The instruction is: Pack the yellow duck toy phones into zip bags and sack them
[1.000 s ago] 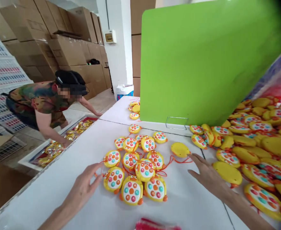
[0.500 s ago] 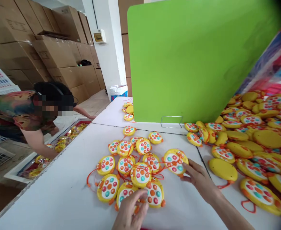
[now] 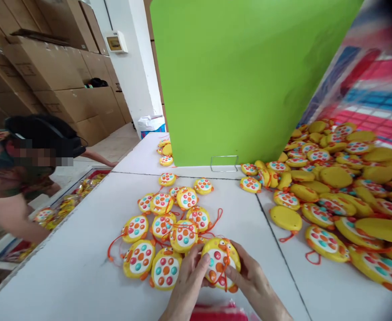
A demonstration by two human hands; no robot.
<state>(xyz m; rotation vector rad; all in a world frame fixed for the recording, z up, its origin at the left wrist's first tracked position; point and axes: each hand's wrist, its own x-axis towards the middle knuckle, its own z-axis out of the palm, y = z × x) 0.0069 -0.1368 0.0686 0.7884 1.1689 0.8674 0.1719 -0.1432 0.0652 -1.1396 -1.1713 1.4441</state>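
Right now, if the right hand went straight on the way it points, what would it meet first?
Past the held toy, the right hand would likely meet the clustered toys ahead-left, though its height is unclear.

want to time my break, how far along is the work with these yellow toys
Partway, by the look of it. The loose cluster mid-table, bubble sides all up, looks already set out. In hand is one toy, between the left hand and right hand, its red cord across its front. The big mixed pile at right seems left, with many toys back side up.
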